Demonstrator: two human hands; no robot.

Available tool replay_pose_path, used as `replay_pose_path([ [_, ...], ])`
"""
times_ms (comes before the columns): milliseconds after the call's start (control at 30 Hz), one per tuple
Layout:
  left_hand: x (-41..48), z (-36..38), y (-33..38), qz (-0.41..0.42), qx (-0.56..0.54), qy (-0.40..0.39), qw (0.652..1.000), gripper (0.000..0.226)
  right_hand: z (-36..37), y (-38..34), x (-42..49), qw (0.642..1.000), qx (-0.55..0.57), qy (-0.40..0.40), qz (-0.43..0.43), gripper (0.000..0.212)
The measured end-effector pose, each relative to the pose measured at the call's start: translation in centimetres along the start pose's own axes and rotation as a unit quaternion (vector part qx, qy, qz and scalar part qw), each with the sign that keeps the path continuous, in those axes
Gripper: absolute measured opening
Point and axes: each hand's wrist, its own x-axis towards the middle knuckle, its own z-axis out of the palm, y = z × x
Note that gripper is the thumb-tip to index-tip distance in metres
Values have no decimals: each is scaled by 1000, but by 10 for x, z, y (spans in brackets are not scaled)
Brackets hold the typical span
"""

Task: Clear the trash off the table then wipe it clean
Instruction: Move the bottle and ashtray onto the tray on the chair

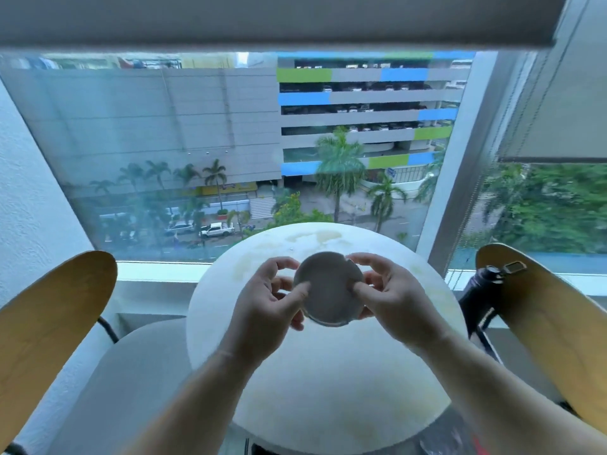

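Note:
A round grey disc [328, 287] with a small notch at its upper right rim is held up above the middle of the round white table [328, 389]. My left hand [272, 293] pinches its left edge, thumb on the face. On the other side my right hand [387, 297] pinches the right edge the same way. The tabletop shows yellowish stains [315, 239] near its far edge and on the left.
Two wooden chair backs flank the table, one at the left [49, 330] and one at the right [542, 316]. A black bottle [476, 287] stands by the right chair. A large window [230, 152] lies just beyond the table. A grey cushioned seat [131, 382] sits at lower left.

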Motion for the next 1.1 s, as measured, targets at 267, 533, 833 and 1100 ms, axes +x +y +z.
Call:
replay_pose_path([
  [267,10,156,23,-122,-100,-132,979,31,-136,44,-42,987,91,110,79,20],
  [533,7,315,-1,-134,-53,-57,988,24,-274,111,-76,996,-34,10,86,76],
  [833,6,396,-101,-230,69,5,971,13,-262,220,-68,967,-163,-4,197,69],
  [1100,11,397,-228,-326,116,-75,935,52,-211,337,-49,934,-187,-6,305,82],
])
